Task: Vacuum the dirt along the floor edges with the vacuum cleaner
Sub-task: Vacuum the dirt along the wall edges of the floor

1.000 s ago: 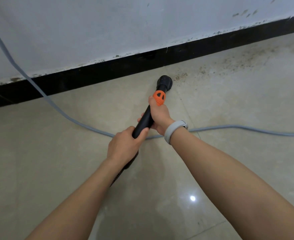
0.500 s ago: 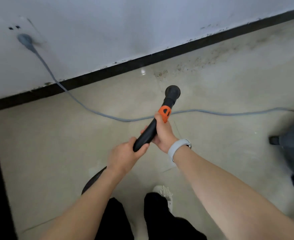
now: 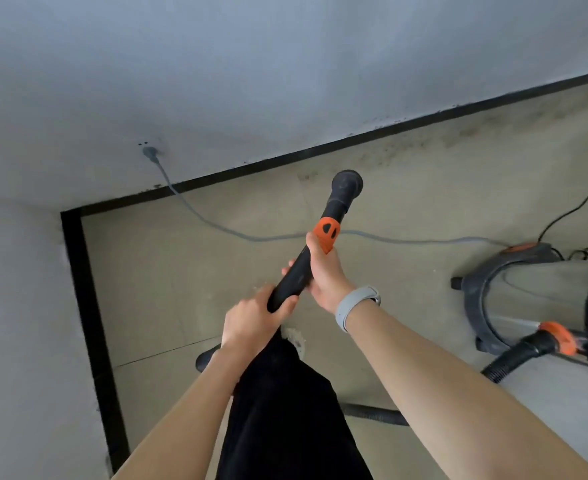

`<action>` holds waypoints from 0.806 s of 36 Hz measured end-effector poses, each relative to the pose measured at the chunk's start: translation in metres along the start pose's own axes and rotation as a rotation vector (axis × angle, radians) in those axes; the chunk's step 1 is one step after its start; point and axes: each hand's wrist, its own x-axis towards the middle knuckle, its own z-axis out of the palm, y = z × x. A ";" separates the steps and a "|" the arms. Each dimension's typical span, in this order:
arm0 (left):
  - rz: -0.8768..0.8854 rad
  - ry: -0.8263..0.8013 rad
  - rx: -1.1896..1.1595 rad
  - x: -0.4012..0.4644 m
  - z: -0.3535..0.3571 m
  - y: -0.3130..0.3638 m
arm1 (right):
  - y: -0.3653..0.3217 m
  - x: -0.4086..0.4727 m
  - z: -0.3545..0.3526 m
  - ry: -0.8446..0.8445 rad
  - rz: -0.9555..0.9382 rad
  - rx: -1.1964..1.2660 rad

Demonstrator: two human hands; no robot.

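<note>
1. Both hands on the black wand [image 3: 296,271]. Left hand [image 3: 251,318] grips its near end, fingers curled round it. Right hand [image 3: 323,275] grips higher up, just below the orange collar [image 3: 326,232], thumb lying along the tube.
2. Wand slants from centre frame toward 1 o'clock. Its round nozzle [image 3: 347,184] is at the far end, out over the floor [image 3: 188,289] and short of the skirting [image 3: 354,138]; contact with the floor cannot be told.
3. Dirt [image 3: 434,142]: dark smudging along the floor edge at 1 to 2 o'clock, just in front of the skirting, beyond the nozzle.
4. Vacuum body [image 3: 514,292], grey with orange trim, blurred, at 3 o'clock. Ribbed hose [image 3: 514,358] leaves it at 4 o'clock and runs on the floor behind the arms.
5. Grey cord [image 3: 216,226] runs from a plug [image 3: 149,152] in the wall [image 3: 251,81] at 11 o'clock, down to the floor and across under the wand to the vacuum.
6. Grey band [image 3: 349,306] on right wrist. Black trouser leg [image 3: 285,410] at 6 o'clock.
7. Room corner at 9 o'clock, skirting turning down the left side.
</note>
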 end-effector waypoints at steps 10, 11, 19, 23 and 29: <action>0.030 -0.068 -0.055 0.037 -0.018 0.085 | -0.086 0.012 -0.035 0.042 -0.005 -0.038; 0.026 -0.070 -0.059 0.044 -0.018 0.093 | -0.095 0.018 -0.038 0.048 -0.008 -0.051; 0.007 -0.095 -0.077 0.120 -0.017 0.140 | -0.151 0.086 -0.062 0.105 0.051 -0.045; 0.013 -0.104 -0.041 0.155 -0.006 0.154 | -0.162 0.119 -0.080 0.110 0.076 0.000; -0.044 -0.064 -0.001 0.208 0.024 0.168 | -0.175 0.185 -0.099 0.068 0.094 -0.048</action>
